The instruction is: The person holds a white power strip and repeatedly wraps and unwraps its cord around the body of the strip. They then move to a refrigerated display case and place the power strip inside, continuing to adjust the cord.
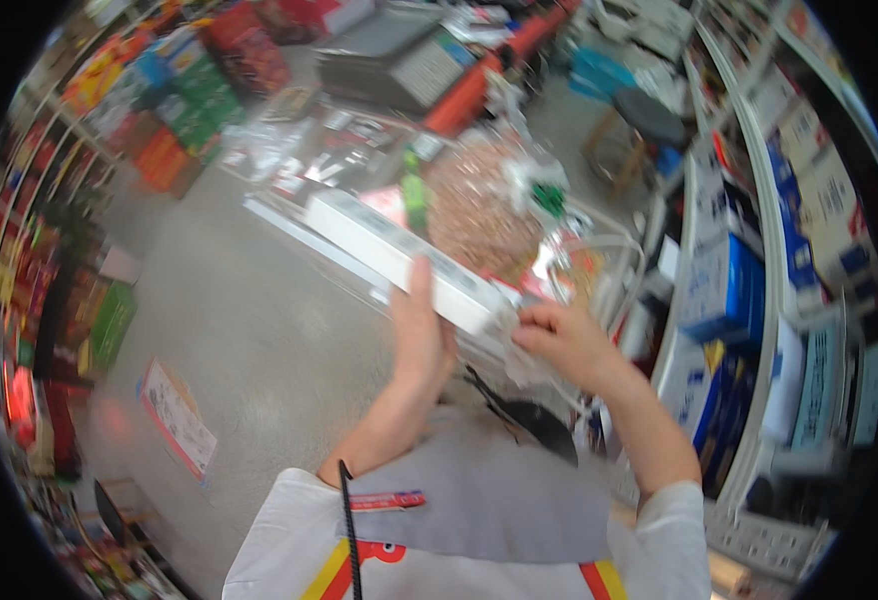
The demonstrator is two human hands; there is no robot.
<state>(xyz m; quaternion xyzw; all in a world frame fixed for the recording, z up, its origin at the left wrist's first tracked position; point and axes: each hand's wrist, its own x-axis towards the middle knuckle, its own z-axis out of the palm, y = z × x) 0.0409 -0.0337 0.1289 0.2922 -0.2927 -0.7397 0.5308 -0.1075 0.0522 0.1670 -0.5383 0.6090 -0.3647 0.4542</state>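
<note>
A long white box-shaped object [386,244] with grey markings on its upper face lies slantwise before me, blurred. My left hand [416,326] holds it near the middle, the thumb up against its near side and the other fingers mostly hidden. At its right end my right hand [562,337] pinches a crumpled whitish cloth or tissue [517,349] that touches the box's end. Just beyond the box, a large clear plastic bag of pinkish-brown small goods [476,202] rests on the counter, beside a narrow green packet [413,187].
A grey counter-top machine [386,56] stands behind the goods, with an orange-red bar [476,82] alongside. Shelves with boxes [724,292] line my right. A round stool [649,116] stands beyond. Stacked cartons [191,105] and a floor sign [178,420] are to the left.
</note>
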